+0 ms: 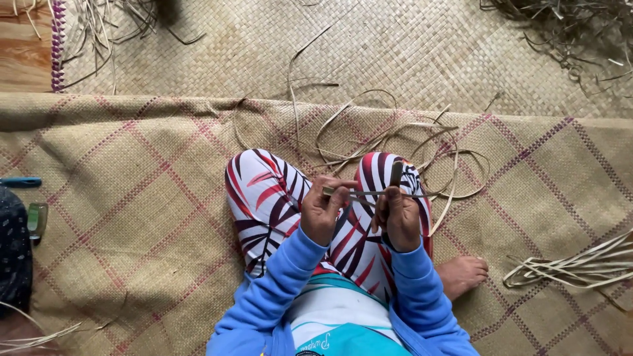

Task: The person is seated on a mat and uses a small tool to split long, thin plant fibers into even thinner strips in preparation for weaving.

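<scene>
We sit on a woven floor mat (132,198) of tan straw crossed by faded red and purple lines, with a second, plainer mat (395,46) laid beyond it. Nearest to us are our blue sleeves and our knees in leaf-printed white, red and dark cloth. Over the knees our left hand (323,214) pinches one end of a thin dried leaf strip (369,193), fingers closed tight on it. Our right hand (401,221) is closed around a small blade-like tool (396,173) that stands upright against the strip, so the strip runs level between the two hands.

To do this well, we judge that the strip should stay taut and flat, with the left pinch close to the tool so the strip does not twist. The tool should meet it squarely, and pressure should be even and light, or the strip may tear or split off line.

Just past the knees lies a loose tangle of curled strips (409,142). A bare foot (463,273) rests to the right, and a bundle of straight strips (580,267) lies further right. At the far corners are heaps of dry scraps (567,33).
</scene>
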